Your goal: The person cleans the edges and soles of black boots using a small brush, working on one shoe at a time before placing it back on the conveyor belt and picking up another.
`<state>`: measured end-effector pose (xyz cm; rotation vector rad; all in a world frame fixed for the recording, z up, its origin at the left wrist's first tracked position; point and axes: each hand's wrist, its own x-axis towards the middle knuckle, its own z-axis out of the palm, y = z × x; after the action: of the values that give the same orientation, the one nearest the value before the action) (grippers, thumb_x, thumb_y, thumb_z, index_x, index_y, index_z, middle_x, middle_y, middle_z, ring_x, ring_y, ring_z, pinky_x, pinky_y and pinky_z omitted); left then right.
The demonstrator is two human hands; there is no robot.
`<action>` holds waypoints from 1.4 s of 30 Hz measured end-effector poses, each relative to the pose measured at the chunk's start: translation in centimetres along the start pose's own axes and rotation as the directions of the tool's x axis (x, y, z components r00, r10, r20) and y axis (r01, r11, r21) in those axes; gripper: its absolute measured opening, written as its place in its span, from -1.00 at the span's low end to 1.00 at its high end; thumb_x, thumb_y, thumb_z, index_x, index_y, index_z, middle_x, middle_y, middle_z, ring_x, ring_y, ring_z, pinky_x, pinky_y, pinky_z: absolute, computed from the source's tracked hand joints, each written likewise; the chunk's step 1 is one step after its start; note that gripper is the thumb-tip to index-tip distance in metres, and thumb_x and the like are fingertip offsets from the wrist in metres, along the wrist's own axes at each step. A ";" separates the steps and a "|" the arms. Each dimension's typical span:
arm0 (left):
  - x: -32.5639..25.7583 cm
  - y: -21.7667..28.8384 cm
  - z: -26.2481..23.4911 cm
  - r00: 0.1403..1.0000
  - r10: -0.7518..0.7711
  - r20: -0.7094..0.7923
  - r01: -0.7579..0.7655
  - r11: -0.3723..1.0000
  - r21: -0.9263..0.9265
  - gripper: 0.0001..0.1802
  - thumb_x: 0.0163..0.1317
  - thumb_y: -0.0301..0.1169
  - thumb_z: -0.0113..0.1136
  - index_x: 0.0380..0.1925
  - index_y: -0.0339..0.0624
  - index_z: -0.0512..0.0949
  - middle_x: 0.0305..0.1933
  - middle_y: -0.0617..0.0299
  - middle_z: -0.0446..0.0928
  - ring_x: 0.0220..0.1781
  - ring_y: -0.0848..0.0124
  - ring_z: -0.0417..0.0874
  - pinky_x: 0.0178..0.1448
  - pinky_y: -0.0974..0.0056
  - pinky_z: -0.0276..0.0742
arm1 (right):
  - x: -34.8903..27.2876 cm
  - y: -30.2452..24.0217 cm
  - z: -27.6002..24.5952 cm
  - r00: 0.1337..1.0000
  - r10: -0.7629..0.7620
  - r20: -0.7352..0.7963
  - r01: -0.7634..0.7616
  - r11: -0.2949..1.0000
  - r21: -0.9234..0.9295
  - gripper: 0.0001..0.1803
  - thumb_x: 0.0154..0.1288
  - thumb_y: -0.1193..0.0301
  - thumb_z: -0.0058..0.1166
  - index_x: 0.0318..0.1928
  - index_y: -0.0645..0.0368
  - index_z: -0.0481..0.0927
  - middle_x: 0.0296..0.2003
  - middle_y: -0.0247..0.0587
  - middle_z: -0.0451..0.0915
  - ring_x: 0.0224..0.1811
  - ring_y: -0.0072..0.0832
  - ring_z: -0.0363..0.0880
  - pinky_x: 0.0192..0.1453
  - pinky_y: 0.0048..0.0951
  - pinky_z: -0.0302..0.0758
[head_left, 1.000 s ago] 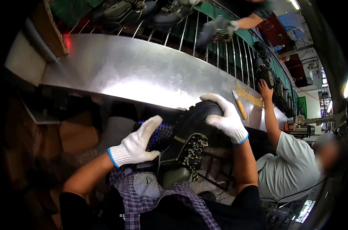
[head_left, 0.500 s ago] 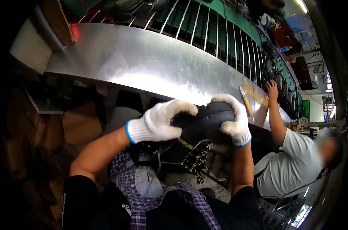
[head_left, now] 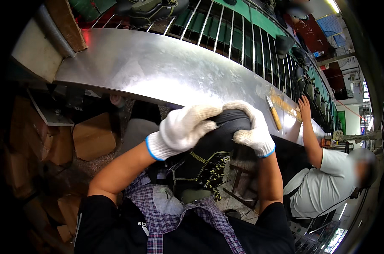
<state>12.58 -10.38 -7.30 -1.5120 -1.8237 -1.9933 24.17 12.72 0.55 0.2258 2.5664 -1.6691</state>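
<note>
A black boot [head_left: 202, 163] with yellow-flecked laces stands toe-up on my lap, its heel end against my checked apron. My left hand [head_left: 183, 129], in a white knit glove with a blue cuff, lies over the toe from the left. On the other side my right hand [head_left: 251, 129], gloved the same way, clamps the toe. Both hands press on the boot's black toe cap [head_left: 232, 118], just below the edge of the shiny steel bench [head_left: 158, 67].
Behind the bench runs a rack of metal bars [head_left: 226, 34] carrying more boots [head_left: 154, 8]. A brush-like tool [head_left: 274, 114] lies on the bench to the right. A seated person in a pale shirt [head_left: 323, 178] reaches onto the bench. Cardboard boxes [head_left: 92, 135] sit at lower left.
My left hand came up from the boot's side onto its toe cap and joined the right hand. The boot has tipped more upright and nearer to the bench edge.
</note>
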 end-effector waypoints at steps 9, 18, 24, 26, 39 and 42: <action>-5.5 -0.3 -4.7 0.961 -0.060 0.269 0.017 0.987 0.161 -0.10 0.28 -0.37 0.54 0.55 -0.42 0.33 0.45 -0.36 0.51 0.34 -0.06 0.75 0.35 0.03 0.77 | 0.1 -0.6 -0.2 1.000 0.006 0.021 -0.006 1.000 -0.016 0.05 -0.10 -0.17 0.73 0.31 0.25 0.67 0.15 -0.16 0.74 0.21 -0.36 0.70 0.41 -0.25 0.58; -1.8 -2.1 -2.9 0.923 0.372 0.100 -0.385 0.880 0.279 -0.37 0.07 -0.67 0.44 0.23 -0.28 0.61 0.20 -0.15 0.71 -0.10 -0.09 0.87 -0.10 0.09 0.90 | 1.2 -2.1 0.5 0.998 -0.039 0.053 0.042 0.998 -0.055 0.03 -0.12 -0.16 0.71 0.26 0.30 0.70 0.10 -0.15 0.76 0.17 -0.36 0.72 0.37 -0.26 0.59; 1.0 -1.6 -1.2 0.992 0.104 0.071 -0.103 0.995 -0.017 -0.63 0.52 -0.36 0.34 0.19 -0.38 0.60 0.00 -0.08 0.76 -0.09 0.06 0.86 0.02 0.15 0.81 | 0.8 -3.0 0.4 0.997 0.035 0.068 -0.038 0.999 0.033 -0.02 -0.08 -0.04 0.73 0.29 0.29 0.68 0.11 -0.15 0.76 0.16 -0.39 0.72 0.35 -0.29 0.60; 1.7 -1.0 -0.9 0.995 -0.074 0.073 0.083 0.987 -0.137 -0.62 0.47 -0.42 0.37 0.21 -0.34 0.60 -0.06 -0.06 0.76 -0.04 0.06 0.86 0.10 0.10 0.78 | 0.7 -3.3 0.4 0.997 0.041 0.065 -0.042 0.999 0.023 -0.06 -0.04 0.03 0.74 0.30 0.27 0.68 0.12 -0.15 0.75 0.16 -0.42 0.70 0.33 -0.30 0.60; 1.3 -1.8 -3.1 0.591 -0.331 0.736 0.774 0.490 -0.401 0.06 0.29 -0.40 0.62 0.69 -0.31 0.21 0.67 0.00 0.38 0.66 0.21 0.41 0.73 0.07 0.33 | 0.6 0.4 -1.8 0.992 0.065 0.110 -0.065 0.998 -0.004 -0.13 0.06 0.03 0.67 0.29 0.24 0.66 0.14 -0.21 0.71 0.22 -0.42 0.64 0.43 -0.28 0.54; 1.3 -2.6 -3.4 0.622 -0.291 0.727 0.710 0.601 -0.367 -0.02 0.30 -0.55 0.49 0.68 -0.30 0.22 0.65 0.01 0.41 0.64 0.21 0.45 0.71 0.09 0.37 | 0.2 1.2 -1.3 0.995 0.025 0.093 -0.025 1.000 -0.003 -0.14 0.04 0.03 0.68 0.28 0.25 0.66 0.15 -0.21 0.70 0.23 -0.41 0.65 0.42 -0.28 0.54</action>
<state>8.31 -11.52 -7.80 -2.2027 -2.1476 -2.9155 24.16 14.43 0.01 0.1753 2.4874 -1.6281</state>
